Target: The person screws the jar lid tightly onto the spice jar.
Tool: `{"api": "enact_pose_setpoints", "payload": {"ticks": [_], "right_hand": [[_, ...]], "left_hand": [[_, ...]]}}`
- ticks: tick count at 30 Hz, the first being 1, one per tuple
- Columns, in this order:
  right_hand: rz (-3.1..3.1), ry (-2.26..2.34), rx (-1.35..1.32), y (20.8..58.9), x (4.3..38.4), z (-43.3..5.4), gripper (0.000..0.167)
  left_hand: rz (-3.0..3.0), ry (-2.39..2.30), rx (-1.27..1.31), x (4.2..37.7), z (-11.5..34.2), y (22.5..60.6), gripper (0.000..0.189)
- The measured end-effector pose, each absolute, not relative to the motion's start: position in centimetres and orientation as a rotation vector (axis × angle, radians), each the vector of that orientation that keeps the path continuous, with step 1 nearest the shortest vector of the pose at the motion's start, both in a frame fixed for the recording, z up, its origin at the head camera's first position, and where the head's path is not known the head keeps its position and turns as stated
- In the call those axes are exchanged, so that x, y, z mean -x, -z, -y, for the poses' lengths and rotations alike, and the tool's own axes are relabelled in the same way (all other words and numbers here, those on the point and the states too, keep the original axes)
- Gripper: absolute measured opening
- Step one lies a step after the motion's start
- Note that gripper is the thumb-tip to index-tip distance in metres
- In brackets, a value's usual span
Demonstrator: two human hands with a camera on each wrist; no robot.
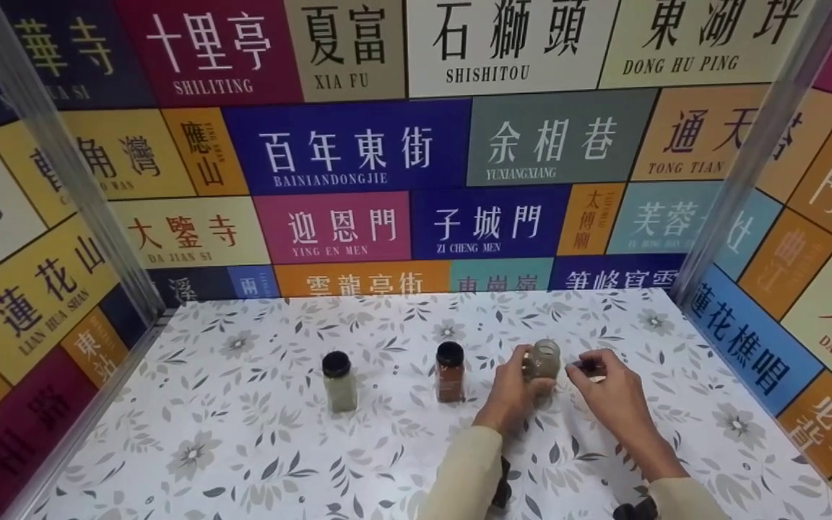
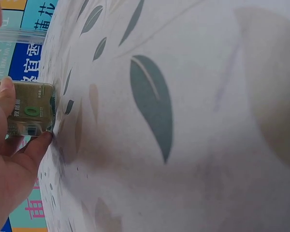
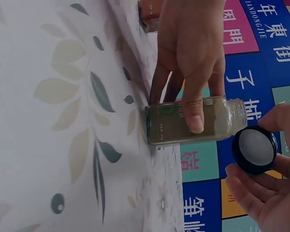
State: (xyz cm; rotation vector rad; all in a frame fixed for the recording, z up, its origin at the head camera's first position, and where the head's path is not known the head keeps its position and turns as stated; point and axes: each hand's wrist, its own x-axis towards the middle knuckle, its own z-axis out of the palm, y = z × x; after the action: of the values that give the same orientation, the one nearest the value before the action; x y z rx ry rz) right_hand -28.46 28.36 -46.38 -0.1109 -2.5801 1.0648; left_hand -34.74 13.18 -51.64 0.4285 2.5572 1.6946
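My left hand [image 1: 513, 390] grips a clear spice jar [image 1: 546, 361] of greenish-brown powder, its thumb and fingers round the sides. The jar stands upright on the table with its threaded mouth uncovered, as the right wrist view shows. Between the thumb and fingers of my right hand [image 1: 614, 386] is the black lid [image 3: 254, 150], its pale inner face visible. The lid is held beside the jar's mouth, off to its right in the head view. In the left wrist view the jar's label [image 2: 31, 111] has a green mark.
Left of my hands stands a jar of reddish-brown powder [image 1: 451, 383] with a black lid. Farther left is a jar of pale green powder [image 1: 341, 390], also lidded. A floral cloth [image 1: 243, 433] covers the table, and colourful sign-patterned walls [image 1: 358, 144] enclose its back and sides.
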Motion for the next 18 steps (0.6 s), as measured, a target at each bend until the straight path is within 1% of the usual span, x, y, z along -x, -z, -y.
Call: {"api": "enact_pose_setpoints", "payload": {"ticks": [8, 18], "right_hand": [[2.563, -1.017, 0.12, 45.6, 29.0, -27.9, 0.04], [2.45, -0.996, 0.138, 45.0, 30.1, -26.8, 0.032]], "left_hand": [[-2.643, -1.656, -0.517, 34.5, -12.9, 51.5, 0.05], [-2.604, -1.67, -0.436, 34.6, -13.2, 51.7, 0.051]]}}
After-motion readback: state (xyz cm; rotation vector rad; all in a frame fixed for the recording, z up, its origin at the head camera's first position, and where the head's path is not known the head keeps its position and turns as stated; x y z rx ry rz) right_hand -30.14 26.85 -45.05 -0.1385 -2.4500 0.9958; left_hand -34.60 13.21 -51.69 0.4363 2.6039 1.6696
